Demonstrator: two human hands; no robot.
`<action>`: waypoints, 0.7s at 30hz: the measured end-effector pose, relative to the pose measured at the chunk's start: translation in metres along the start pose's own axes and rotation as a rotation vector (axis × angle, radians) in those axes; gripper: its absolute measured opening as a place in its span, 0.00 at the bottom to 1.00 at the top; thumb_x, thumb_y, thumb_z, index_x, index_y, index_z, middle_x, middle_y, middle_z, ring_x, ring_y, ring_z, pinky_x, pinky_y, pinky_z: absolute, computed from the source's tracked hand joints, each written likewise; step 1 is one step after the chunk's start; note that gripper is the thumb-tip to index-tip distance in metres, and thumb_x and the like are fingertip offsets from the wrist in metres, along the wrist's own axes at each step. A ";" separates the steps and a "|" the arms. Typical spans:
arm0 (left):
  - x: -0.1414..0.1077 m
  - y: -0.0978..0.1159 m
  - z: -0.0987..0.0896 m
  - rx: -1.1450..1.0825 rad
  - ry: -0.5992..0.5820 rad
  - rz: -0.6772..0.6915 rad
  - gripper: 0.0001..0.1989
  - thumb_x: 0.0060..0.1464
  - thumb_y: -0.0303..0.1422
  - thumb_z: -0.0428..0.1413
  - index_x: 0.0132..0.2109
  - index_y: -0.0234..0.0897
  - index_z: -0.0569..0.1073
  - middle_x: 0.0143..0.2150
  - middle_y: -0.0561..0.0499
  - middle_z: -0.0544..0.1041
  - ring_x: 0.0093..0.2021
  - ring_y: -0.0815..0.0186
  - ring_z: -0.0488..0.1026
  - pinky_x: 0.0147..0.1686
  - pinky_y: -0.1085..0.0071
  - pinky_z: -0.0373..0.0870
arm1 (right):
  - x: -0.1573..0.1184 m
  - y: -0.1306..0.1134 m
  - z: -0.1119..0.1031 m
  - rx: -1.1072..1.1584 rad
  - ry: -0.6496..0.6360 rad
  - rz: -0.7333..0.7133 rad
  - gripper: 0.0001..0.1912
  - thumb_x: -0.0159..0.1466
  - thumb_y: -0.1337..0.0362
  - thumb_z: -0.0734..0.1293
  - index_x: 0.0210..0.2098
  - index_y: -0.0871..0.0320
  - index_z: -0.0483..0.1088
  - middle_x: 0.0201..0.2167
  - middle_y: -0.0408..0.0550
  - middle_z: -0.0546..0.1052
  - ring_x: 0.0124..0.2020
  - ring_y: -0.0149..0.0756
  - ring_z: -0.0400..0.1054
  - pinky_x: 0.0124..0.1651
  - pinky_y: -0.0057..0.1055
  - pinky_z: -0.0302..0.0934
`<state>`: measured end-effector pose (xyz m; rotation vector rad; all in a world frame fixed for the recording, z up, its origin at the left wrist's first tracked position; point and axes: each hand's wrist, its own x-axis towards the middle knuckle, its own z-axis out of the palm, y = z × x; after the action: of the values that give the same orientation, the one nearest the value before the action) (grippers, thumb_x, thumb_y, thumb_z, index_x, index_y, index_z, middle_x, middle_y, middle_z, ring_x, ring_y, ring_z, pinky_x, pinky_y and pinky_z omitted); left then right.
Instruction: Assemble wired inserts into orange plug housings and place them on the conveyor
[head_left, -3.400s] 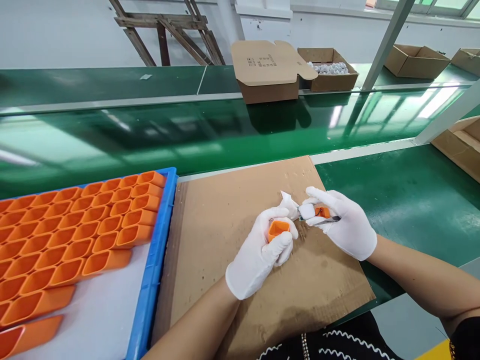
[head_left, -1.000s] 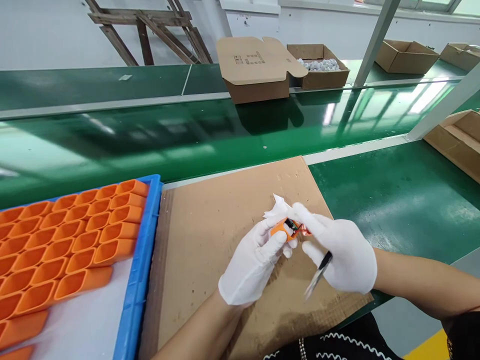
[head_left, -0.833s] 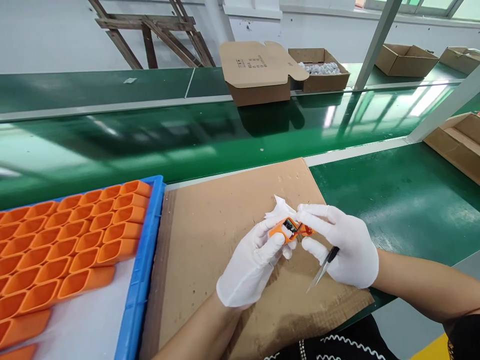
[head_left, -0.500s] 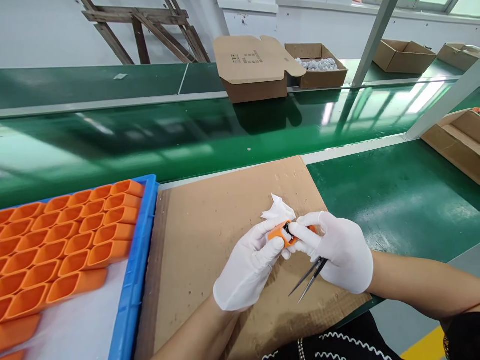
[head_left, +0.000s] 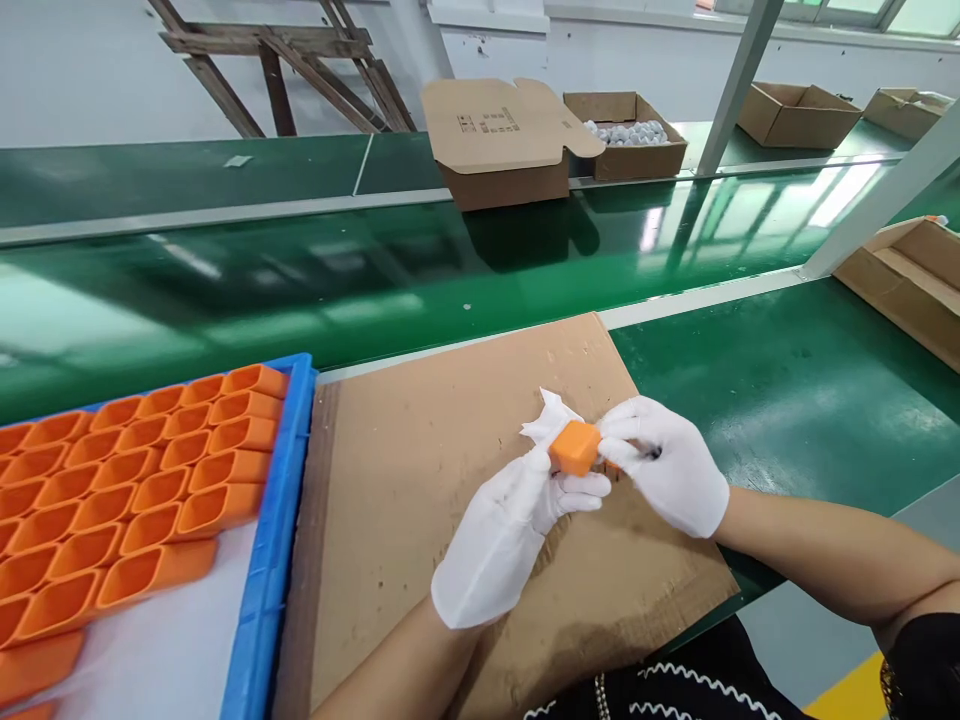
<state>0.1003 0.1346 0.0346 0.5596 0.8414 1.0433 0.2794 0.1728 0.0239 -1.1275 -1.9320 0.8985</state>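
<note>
Over the cardboard sheet (head_left: 420,440), both gloved hands' grips pinch the orange case (head_left: 575,447).

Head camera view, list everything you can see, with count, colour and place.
orange casing: one, orange, held between both hands
white tissue: one, white, behind the casing
cardboard sheet: one, brown, under the hands
blue tray: one, blue, at left
orange shells: many, orange, rows in the tray
cardboard boxes: several, brown, far bench and right edge
conveyor belt: green, across the middle
left hand: white glove, gripping casing
right hand: white glove, gripping casing
</note>
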 end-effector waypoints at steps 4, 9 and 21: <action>0.002 0.004 -0.002 -0.055 -0.062 -0.075 0.20 0.57 0.47 0.65 0.44 0.32 0.80 0.35 0.44 0.78 0.32 0.64 0.72 0.33 0.66 0.72 | 0.009 0.001 -0.006 0.519 -0.086 0.405 0.21 0.61 0.48 0.71 0.23 0.58 0.68 0.25 0.44 0.72 0.28 0.31 0.63 0.30 0.31 0.60; 0.001 0.000 -0.008 0.010 -0.040 -0.058 0.23 0.59 0.50 0.62 0.44 0.31 0.81 0.38 0.39 0.80 0.36 0.59 0.76 0.35 0.65 0.74 | 0.008 0.003 -0.004 0.558 -0.087 0.466 0.22 0.59 0.46 0.72 0.24 0.58 0.69 0.25 0.44 0.71 0.27 0.32 0.63 0.28 0.31 0.60; 0.003 -0.007 -0.020 0.552 0.093 0.407 0.17 0.52 0.34 0.69 0.50 0.46 0.80 0.56 0.47 0.77 0.60 0.55 0.71 0.65 0.56 0.65 | -0.003 -0.005 -0.011 -0.124 0.064 -0.257 0.14 0.67 0.59 0.72 0.51 0.53 0.74 0.46 0.50 0.78 0.46 0.38 0.75 0.45 0.33 0.72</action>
<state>0.0888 0.1346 0.0167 1.1930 1.1361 1.2110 0.2877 0.1703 0.0332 -0.9371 -2.0451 0.6055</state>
